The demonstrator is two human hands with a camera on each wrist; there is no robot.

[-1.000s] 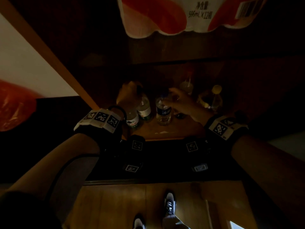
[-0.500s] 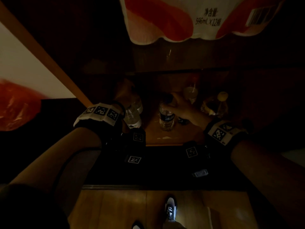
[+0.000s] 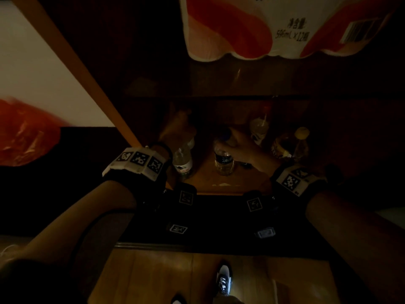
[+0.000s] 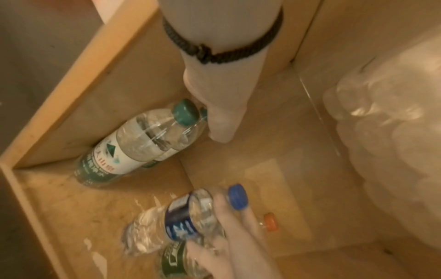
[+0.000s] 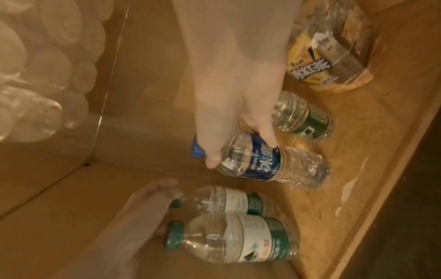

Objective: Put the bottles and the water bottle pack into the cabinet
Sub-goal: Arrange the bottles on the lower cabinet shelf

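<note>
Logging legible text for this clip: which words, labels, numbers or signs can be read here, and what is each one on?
"596mL x 12", with "净含量" above it: water bottle pack, beside an unreadable barcode.
"冰露": blue label of the blue-capped bottle in the right hand.
"冰红茶": yellow tea bottle.
Green-capped bottles by the left hand: red and green print too blurred.
Wristband markers: patterns only.

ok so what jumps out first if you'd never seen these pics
The orange-and-white water bottle pack looms at the top of the head view, above the dim cabinet shelf. Below, the right hand grips a blue-capped bottle by its neck, while two green-capped bottles stand against the cabinet's left wall.
</note>
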